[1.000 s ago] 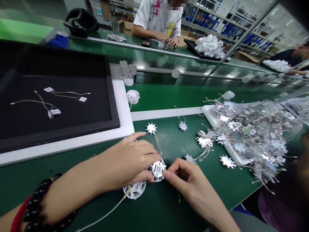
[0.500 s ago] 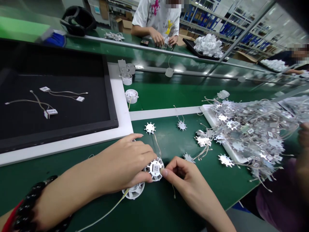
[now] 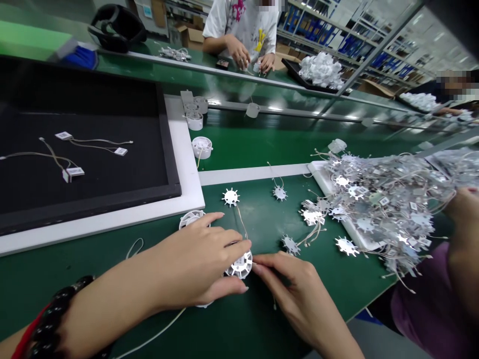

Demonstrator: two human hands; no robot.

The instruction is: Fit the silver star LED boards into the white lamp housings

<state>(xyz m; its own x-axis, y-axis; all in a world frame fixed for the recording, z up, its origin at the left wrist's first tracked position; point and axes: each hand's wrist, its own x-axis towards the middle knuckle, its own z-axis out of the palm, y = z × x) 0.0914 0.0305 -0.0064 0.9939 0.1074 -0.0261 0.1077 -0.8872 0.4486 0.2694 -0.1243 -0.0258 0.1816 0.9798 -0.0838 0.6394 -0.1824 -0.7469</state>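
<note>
We seemingly have one spiked disc [image 3: 245, 261] seated on the round housing [image 3: 239, 274] on the worktop [image 3: 260, 217], left hand [image 3: 198, 257] clamped around it, right hand [image 3: 299, 284] pinched together at its rim, while many loose discs [image 3: 385, 199] apparently remain.

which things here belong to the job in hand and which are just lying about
Apparently the job:
white housing under the left hand
toothed disc on it
loose toothed discs
disc pile

Likely just lying about:
black headset-like object
cardboard box
</note>
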